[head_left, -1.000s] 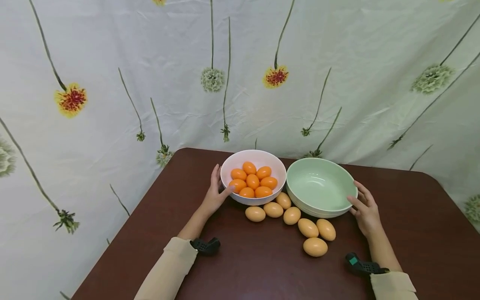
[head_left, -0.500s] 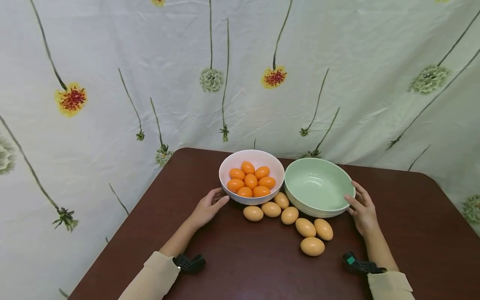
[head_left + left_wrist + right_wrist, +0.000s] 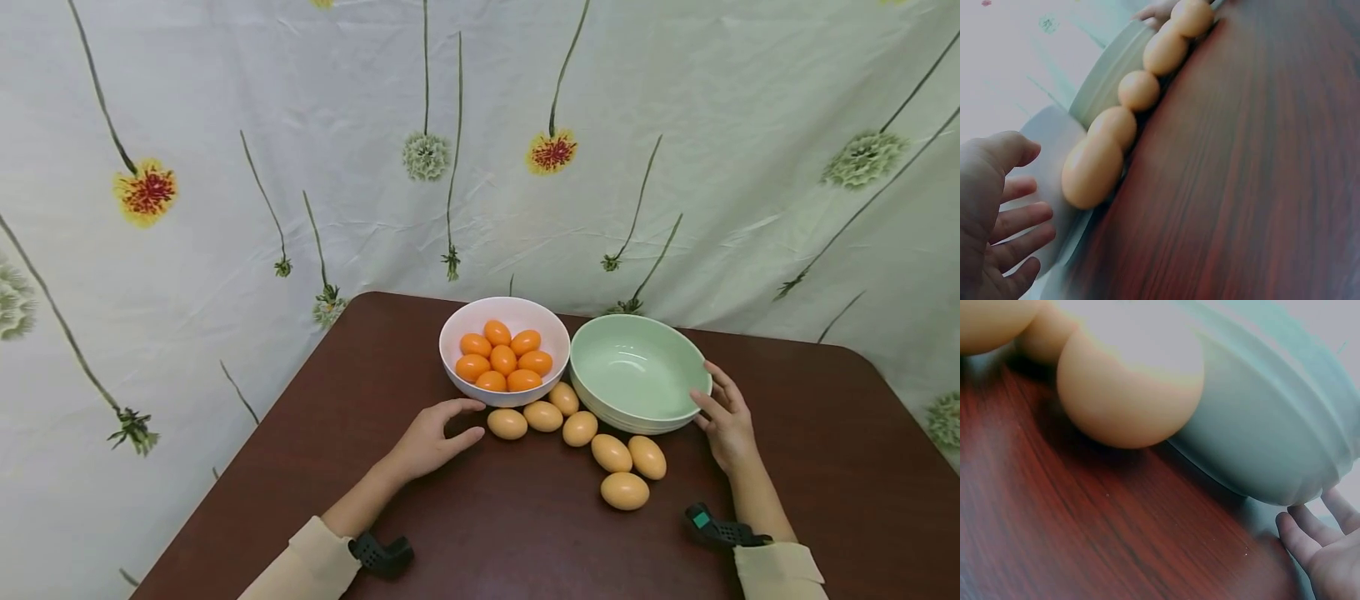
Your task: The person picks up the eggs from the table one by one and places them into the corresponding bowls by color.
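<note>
My left hand (image 3: 431,437) is just left of the leftmost tan egg (image 3: 507,424), thumb and fingers spread apart, with nothing held. In the left wrist view its spread fingers (image 3: 1022,240) show beside a row of tan eggs (image 3: 1092,170). With my right hand (image 3: 731,425) I hold the right side of a green bowl (image 3: 633,367), thumb over the rim and fingers along the outside. Those fingers (image 3: 1300,540) meet the bowl's lower wall in the right wrist view. Inside the green bowl I see nothing. A white bowl (image 3: 504,310) beside it holds several orange eggs (image 3: 502,360).
Several tan eggs lie in front of the two bowls on the dark red-brown table (image 3: 525,533), the nearest egg (image 3: 625,492) toward me. Behind the table's far edge hangs a pale curtain (image 3: 360,167) with printed flowers. Each wrist wears a black strap (image 3: 381,554).
My left hand has left the white bowl's rim, dropped down toward me, then moved right to the leftmost tan egg. The right hand stays at the green bowl.
</note>
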Available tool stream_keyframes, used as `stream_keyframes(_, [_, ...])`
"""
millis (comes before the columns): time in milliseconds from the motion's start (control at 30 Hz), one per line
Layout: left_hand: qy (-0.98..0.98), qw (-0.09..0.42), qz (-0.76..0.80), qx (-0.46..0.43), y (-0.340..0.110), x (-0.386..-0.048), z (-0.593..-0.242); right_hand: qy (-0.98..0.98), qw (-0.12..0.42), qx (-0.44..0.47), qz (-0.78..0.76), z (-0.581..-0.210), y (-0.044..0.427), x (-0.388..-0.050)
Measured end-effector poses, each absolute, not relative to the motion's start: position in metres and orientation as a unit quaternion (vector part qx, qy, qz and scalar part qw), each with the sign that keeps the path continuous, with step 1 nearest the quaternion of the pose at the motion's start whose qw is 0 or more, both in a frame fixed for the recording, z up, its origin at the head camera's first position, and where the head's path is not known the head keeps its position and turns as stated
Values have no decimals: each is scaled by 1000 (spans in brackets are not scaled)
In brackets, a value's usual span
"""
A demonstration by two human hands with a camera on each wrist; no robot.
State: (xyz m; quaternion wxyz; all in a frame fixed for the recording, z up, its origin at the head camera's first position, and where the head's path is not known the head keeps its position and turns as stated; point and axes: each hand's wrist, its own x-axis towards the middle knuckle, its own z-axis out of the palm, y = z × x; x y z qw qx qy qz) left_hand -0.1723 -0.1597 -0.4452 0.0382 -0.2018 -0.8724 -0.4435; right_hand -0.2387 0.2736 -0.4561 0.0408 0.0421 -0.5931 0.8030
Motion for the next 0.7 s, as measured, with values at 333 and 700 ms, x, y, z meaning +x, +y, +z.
stream_keyframes(333, [-876, 76, -390, -272, -133, -172, -456, -589, 40, 41, 806, -456, 273, -239])
stream_keyframes(700, [-884, 65, -357, -296, -110, -174, -457, -589, 40, 42, 806, -456, 273, -239])
